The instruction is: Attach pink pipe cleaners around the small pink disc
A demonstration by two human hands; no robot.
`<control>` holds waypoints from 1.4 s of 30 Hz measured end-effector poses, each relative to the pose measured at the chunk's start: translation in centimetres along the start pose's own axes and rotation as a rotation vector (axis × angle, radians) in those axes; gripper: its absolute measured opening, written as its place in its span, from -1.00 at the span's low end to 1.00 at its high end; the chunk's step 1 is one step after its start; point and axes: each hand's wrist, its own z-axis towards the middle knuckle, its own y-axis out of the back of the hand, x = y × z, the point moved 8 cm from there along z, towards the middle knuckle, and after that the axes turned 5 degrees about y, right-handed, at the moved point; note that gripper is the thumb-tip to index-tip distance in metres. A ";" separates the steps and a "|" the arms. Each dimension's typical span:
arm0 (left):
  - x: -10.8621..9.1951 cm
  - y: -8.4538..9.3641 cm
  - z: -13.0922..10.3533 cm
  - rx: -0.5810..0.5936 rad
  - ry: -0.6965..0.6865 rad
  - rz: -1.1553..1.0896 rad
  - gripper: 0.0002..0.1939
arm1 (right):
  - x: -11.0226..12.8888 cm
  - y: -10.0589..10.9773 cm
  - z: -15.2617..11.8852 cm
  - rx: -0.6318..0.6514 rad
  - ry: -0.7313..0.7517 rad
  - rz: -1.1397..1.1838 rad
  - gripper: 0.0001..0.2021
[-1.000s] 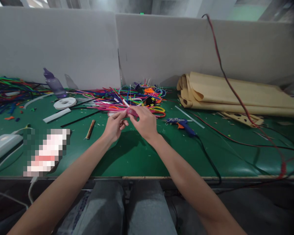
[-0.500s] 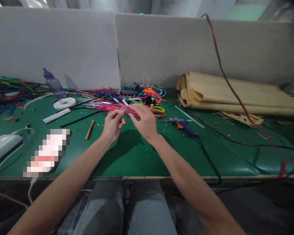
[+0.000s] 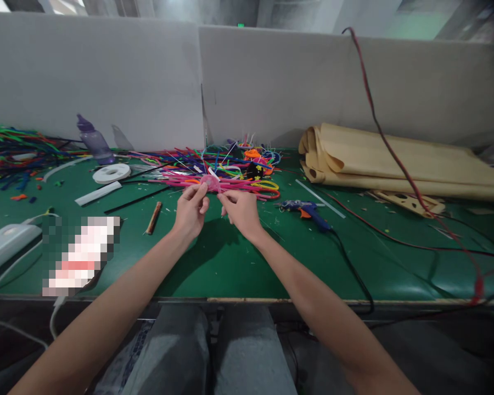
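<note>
Green worktop [image 3: 239,269] carries stems [image 3: 20,147] and a bottle [image 3: 96,145] along its rear edge, apparently set back to clear the forearms. Left hand [image 3: 190,213] pinches the pink piece [image 3: 209,181] between thumb and forefinger above the rear half, seemingly to steady it, while the right hand [image 3: 242,213], fingertips pressed together, appears to pinch a thin part at its right side. Glue gun [image 3: 308,212] lies farther right, handle angled toward the front edge, likely for easy reach.

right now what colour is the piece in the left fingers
The piece is pink; head view.
</note>
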 end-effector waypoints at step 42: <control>-1.6 -1.0 -0.3 0.018 -0.238 0.407 -0.79 | 1.9 3.2 0.9 -0.091 0.343 -0.337 -0.73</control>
